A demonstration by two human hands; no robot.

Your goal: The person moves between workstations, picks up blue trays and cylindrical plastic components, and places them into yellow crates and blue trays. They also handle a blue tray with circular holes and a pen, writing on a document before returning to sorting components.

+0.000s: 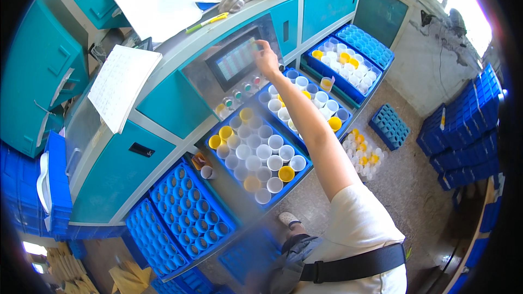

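Teal-and-grey bench (pixel 163 99) ran from lower left to upper right of the frame. Blue crates (pixel 463 125) stood stacked at far right. Cup tray (pixel 287 187) sat mid-frame, loaded with white and yellow cups (pixel 265 151); a similar load was just right of it, partly covered by the forearm (pixel 311 130). Metal control panel (pixel 197 84) was set in the bench front, just above the cup tray. Its lit screen (pixel 231 62) was upper centre of the frame. Right grip (pixel 267 61) was at the screen's right edge: fingers partly bent, released, nothing visibly grasped. Actual contact: couldn't tell. Push buttons (pixel 238 94) sat below the screen, near but clear of the grip. Loose cup (pixel 327 83) stood right of the forearm. Yellow pen (pixel 207 23) lay on the bench top, upper left of centre.
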